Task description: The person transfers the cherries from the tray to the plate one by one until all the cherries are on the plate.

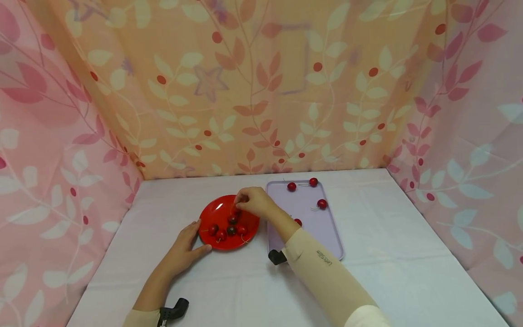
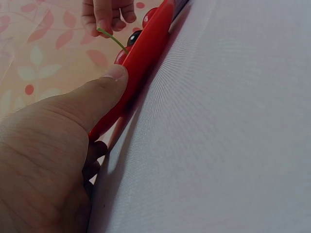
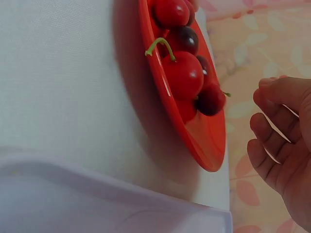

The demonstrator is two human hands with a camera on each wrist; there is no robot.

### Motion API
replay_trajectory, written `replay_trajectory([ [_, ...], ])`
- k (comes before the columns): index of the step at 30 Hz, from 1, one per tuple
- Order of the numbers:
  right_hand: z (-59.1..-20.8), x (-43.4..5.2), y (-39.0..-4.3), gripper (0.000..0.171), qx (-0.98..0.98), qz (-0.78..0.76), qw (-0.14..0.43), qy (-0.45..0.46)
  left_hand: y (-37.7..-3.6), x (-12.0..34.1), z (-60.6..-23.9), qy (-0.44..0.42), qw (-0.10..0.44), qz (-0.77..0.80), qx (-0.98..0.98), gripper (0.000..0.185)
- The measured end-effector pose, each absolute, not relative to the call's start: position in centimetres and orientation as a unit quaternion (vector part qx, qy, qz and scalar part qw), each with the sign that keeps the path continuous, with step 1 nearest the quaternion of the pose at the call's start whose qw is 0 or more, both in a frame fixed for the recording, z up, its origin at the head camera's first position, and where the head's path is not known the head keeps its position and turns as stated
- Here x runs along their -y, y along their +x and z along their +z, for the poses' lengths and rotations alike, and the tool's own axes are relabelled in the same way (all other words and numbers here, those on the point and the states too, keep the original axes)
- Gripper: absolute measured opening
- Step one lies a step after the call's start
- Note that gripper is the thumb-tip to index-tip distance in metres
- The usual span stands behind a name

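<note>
Cherry (image 1: 299,221) partly hidden by right forearm (image 1: 285,223) on rimmed lilac tray (image 1: 316,234). Left hand (image 1: 185,249) spread along glossy round plate (image 1: 214,212); right hand (image 1: 254,201) loosely curled above, empty.

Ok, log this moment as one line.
left hand: touching rim of red plate | right hand: over plate | cherries: some on plate, others on lilac tray

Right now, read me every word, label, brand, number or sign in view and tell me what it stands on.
"Let's Slim": small dark lettering on the right sleeve; its exact spelling is uncertain at this size.
A small U-like mark on the curtain: too blurred to call a letter.
No readable text on the red plate, the lilac tray or the cherries.
</note>
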State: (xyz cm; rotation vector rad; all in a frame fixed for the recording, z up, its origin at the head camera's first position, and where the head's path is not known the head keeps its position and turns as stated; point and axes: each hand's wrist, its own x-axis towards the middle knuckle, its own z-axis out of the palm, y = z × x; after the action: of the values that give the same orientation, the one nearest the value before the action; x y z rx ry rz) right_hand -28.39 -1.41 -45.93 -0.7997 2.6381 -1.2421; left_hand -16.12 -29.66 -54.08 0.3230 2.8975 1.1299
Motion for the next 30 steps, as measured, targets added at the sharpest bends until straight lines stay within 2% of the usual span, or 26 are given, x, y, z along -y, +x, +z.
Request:
replay_trajectory([
  [16, -40.7, -2.2, -26.4, 0.013, -0.879, -0.363, -0.004, -0.309, -16.2, 29.7, -54.1, 0.107, 0.003, 0.367, -0.924, 0.101],
  [30, -38.5, -7.2, -25.0, 0.012, -0.877, -0.356, -0.046, -0.32, -16.4, 29.7, -54.2, 0.107, 0.002, 0.355, -0.929, 0.1],
])
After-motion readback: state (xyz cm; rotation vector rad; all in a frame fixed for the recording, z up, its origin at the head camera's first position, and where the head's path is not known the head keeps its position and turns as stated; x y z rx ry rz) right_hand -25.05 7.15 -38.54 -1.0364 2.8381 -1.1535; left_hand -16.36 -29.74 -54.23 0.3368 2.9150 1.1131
